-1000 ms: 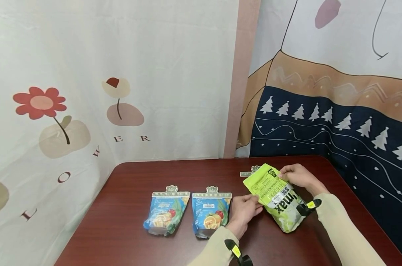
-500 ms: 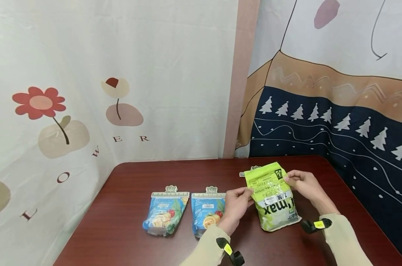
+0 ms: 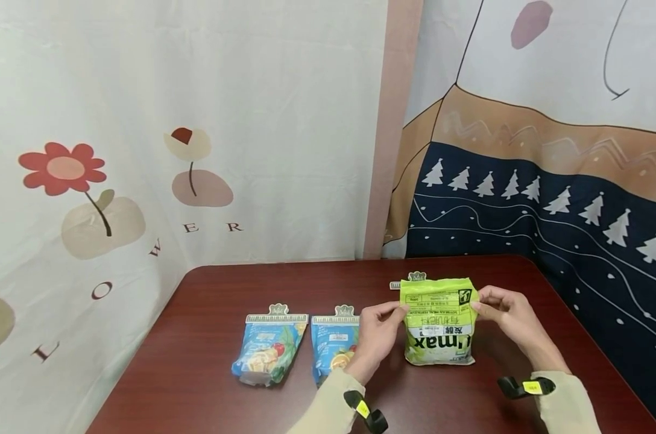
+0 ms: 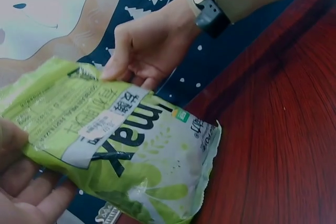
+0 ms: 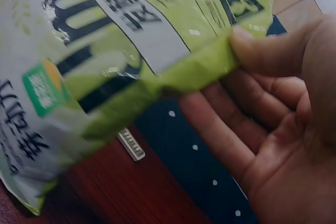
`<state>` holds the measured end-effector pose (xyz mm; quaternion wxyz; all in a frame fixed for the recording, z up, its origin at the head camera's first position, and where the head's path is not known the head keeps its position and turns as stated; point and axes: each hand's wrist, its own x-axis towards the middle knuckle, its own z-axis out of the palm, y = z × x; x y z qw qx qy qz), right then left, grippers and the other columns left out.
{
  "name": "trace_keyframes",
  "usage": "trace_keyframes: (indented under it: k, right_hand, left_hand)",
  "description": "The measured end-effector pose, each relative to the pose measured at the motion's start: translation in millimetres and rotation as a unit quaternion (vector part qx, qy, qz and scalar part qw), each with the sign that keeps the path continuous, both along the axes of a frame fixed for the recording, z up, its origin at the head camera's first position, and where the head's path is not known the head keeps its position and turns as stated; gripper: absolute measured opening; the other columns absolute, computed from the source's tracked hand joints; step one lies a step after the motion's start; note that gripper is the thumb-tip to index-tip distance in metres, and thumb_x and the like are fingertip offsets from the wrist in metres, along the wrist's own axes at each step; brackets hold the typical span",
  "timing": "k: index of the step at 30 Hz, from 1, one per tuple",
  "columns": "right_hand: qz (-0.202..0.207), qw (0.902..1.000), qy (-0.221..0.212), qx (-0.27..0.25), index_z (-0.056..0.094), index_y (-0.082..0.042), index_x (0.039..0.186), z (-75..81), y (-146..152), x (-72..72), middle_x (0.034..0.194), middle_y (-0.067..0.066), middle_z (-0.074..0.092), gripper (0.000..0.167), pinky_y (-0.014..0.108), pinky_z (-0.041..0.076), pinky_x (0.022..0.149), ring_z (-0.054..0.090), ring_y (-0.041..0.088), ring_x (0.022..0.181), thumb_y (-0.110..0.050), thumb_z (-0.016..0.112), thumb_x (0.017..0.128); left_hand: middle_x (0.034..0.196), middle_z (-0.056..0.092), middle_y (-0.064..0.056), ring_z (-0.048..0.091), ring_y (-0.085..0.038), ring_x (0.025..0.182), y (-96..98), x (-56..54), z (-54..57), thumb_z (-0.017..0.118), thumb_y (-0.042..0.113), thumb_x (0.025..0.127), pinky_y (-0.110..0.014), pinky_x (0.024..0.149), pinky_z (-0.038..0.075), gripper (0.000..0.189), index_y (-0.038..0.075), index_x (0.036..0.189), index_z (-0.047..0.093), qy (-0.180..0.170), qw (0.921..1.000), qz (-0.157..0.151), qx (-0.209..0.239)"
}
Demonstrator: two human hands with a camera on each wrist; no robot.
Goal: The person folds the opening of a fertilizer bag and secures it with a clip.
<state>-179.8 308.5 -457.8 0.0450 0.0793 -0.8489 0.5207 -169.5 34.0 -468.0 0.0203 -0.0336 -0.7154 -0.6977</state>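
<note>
A lime-green and white fertilizer bag [image 3: 439, 325] stands between both hands at the right of the table in the head view, its printed front towards me and its lettering upside down. My left hand [image 3: 378, 334] pinches its left side edge near the top. Opposite, my right hand [image 3: 509, 313] pinches the right edge, thumb on the front, as the right wrist view shows with the bag [image 5: 121, 51] close up. Behind the bag lies a pale sealing clip with an ornate top [image 3: 417, 276], mostly hidden.
Two blue fruit-printed pouches lie left of my hands: a left pouch [image 3: 268, 352] and a right pouch [image 3: 328, 346], partly covered by my left hand. Each has an ornate clip across its top. Printed cloth hangs behind the dark red table [image 3: 198, 337].
The bag has turned from a slant to upright and moved slightly left, its top edge now level. The left hand has shifted a little left; the right hand has lowered and moved right.
</note>
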Motion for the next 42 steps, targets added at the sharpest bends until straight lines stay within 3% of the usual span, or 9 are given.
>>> trace_keyframes:
  k: [7, 18, 27, 32, 37, 42]
  right_hand:
    - [0.072, 0.9954, 0.053, -0.036, 0.07, -0.002, 0.094, -1.8, 9.2, 2.8, 0.09, -0.007, 0.074, 0.001, 0.029, 0.061, 0.072, 0.072, 0.014, 0.078, -0.002, 0.069, 0.095]
    - [0.144, 0.9842, 0.07, -0.077, 0.069, 0.0, 0.095, -3.3, 15.3, -0.5, 0.091, -0.003, 0.076, 0.008, 0.029, 0.061, 0.07, 0.072, 0.014, 0.076, 0.007, 0.067, 0.092]
    - [0.158, 0.9818, 0.079, -0.071, 0.07, -0.002, 0.093, 0.8, 18.1, -0.7, 0.085, -0.004, 0.073, 0.011, 0.029, 0.061, 0.067, 0.068, 0.01, 0.072, 0.009, 0.067, 0.091]
    - [0.155, 0.9823, 0.073, -0.075, 0.07, -0.002, 0.093, 1.0, 18.7, -0.8, 0.085, -0.003, 0.074, 0.01, 0.029, 0.061, 0.068, 0.07, 0.013, 0.073, 0.008, 0.067, 0.092]
    - [0.165, 0.9811, 0.049, -0.088, 0.069, 0.003, 0.097, 0.0, 20.2, -1.3, 0.091, 0.001, 0.077, 0.006, 0.034, 0.063, 0.073, 0.074, 0.016, 0.077, 0.007, 0.066, 0.093]
    - [0.164, 0.9816, 0.031, -0.093, 0.067, 0.006, 0.103, -0.9, 21.9, -1.6, 0.096, -0.001, 0.078, 0.01, 0.038, 0.064, 0.075, 0.075, 0.016, 0.081, 0.006, 0.067, 0.093]
  left_hand:
    - [0.103, 0.08, -0.007, 0.071, 0.0, 0.094, -5.5, 1.9, -4.6, 0.074, 0.023, 0.094, -0.017, 0.084, 0.055, 0.019, 0.01, 0.105, 0.082, 0.029, 0.9989, -0.031, 0.02]
    - [0.105, 0.078, -0.017, 0.071, -0.001, 0.092, -8.9, 1.9, -11.2, 0.072, 0.016, 0.096, -0.016, 0.082, 0.056, 0.018, 0.004, 0.106, 0.08, 0.062, 0.9955, -0.059, 0.042]
    - [0.104, 0.077, -0.021, 0.071, -0.002, 0.091, -7.9, 1.9, -9.8, 0.07, 0.013, 0.097, -0.017, 0.082, 0.057, 0.018, -0.001, 0.104, 0.078, 0.076, 0.9937, -0.073, 0.039]
    - [0.104, 0.077, -0.02, 0.072, -0.006, 0.094, -7.9, 0.9, -9.9, 0.069, 0.015, 0.098, -0.017, 0.083, 0.057, 0.017, 0.001, 0.104, 0.078, 0.092, 0.9921, -0.081, 0.025]
    - [0.106, 0.077, -0.018, 0.073, -0.009, 0.096, -8.7, -0.8, -10.8, 0.069, 0.016, 0.099, -0.019, 0.085, 0.058, 0.017, 0.004, 0.108, 0.077, 0.109, 0.9902, -0.083, 0.027]
    - [0.104, 0.076, -0.022, 0.071, -0.004, 0.091, -9.4, -1.4, -11.0, 0.071, 0.011, 0.096, -0.02, 0.086, 0.058, 0.016, 0.003, 0.109, 0.071, 0.115, 0.9894, -0.077, 0.043]
